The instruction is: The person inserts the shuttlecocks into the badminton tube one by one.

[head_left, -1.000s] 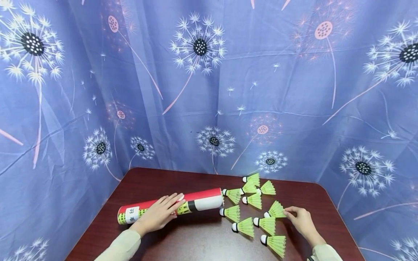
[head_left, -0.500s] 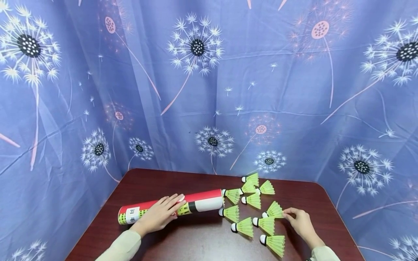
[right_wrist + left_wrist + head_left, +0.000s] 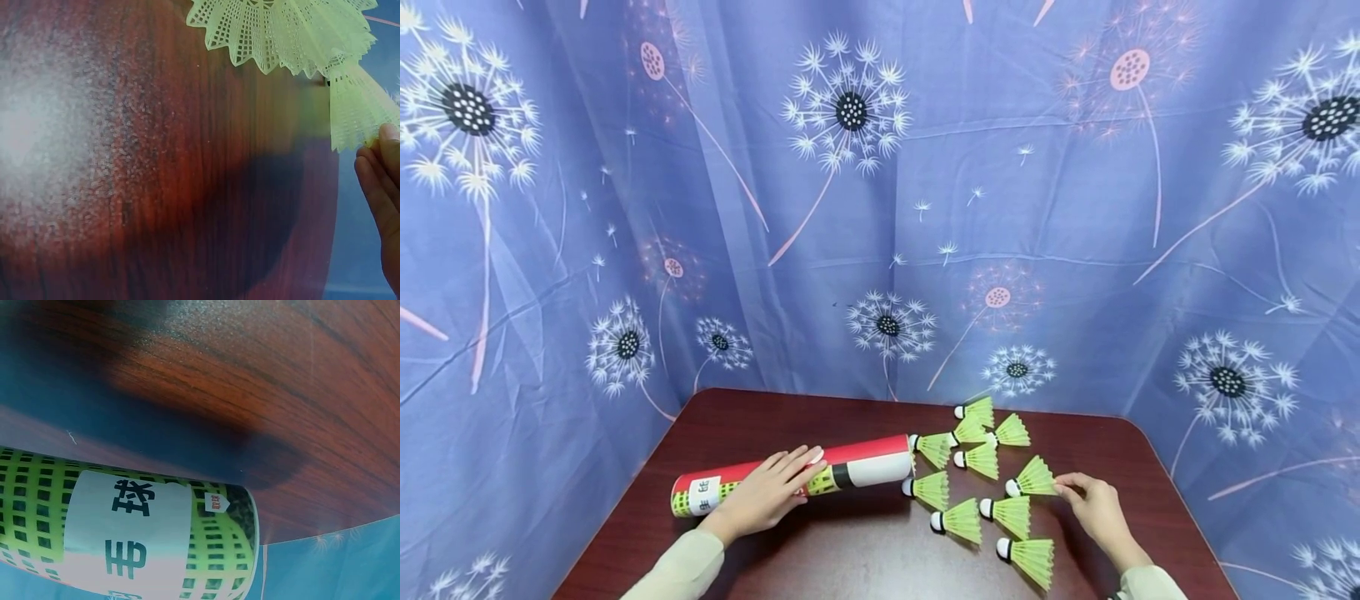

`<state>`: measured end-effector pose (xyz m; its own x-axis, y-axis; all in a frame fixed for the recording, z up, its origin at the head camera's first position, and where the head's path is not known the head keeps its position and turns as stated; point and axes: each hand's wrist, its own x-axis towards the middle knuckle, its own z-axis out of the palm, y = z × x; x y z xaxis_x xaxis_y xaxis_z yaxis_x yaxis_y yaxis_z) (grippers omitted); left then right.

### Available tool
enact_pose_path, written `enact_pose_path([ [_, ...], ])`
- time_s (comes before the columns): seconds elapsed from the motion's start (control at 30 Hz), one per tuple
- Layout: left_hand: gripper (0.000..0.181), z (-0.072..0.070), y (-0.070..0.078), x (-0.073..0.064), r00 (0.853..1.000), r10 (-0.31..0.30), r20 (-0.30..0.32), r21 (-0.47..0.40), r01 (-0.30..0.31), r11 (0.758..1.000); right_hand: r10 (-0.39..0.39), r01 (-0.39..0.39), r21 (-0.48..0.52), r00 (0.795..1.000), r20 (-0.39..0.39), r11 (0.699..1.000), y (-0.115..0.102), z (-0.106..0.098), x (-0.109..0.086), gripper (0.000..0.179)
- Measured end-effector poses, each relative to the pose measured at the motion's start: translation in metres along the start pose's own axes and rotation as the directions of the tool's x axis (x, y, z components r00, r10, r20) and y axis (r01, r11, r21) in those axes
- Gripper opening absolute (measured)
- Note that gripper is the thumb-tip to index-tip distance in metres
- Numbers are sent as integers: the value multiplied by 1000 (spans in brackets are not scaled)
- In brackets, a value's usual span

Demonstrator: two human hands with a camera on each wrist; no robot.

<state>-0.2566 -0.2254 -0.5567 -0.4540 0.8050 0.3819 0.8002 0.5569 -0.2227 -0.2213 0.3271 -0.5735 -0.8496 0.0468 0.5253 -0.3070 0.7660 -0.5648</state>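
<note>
My left hand (image 3: 770, 487) lies across a red, white and green shuttlecock tube (image 3: 872, 462), its fingers extended over the top. The tube lies on its side, and its lettered end label (image 3: 128, 531) fills the lower part of the left wrist view. With thumb and fingertips, my right hand (image 3: 1096, 508) pinches the skirt edge of a yellow-green shuttlecock (image 3: 1035, 479), whose white cork points left. In the right wrist view, that skirt (image 3: 356, 103) meets the fingertips (image 3: 389, 132). Another shuttlecock (image 3: 931, 450) has its cork right at the tube's right end.
Several more shuttlecocks (image 3: 962, 522) lie loosely grouped on the dark reddish-brown table (image 3: 850, 550), to the right of the tube. One (image 3: 1030, 562) is nearest the front. A blue curtain with dandelion prints (image 3: 887, 200) stands along the back and sides.
The pinched shuttlecock has shifted slightly up and to the right with my right hand, its cork moving away from the shuttlecock in front. My left hand and the tube stay put.
</note>
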Motion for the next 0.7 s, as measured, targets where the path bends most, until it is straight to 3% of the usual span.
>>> enact_pose_path([
  [0.33,79,-5,-1,-1,1000,6,-20,-3,-6,1000,-110,112,9,983,-147,994,-7,0,8,19],
  [0.7,79,-4,1,-2,1000,-14,5,-4,14,1000,-151,166,76,975,-164,983,-32,5,21,20],
])
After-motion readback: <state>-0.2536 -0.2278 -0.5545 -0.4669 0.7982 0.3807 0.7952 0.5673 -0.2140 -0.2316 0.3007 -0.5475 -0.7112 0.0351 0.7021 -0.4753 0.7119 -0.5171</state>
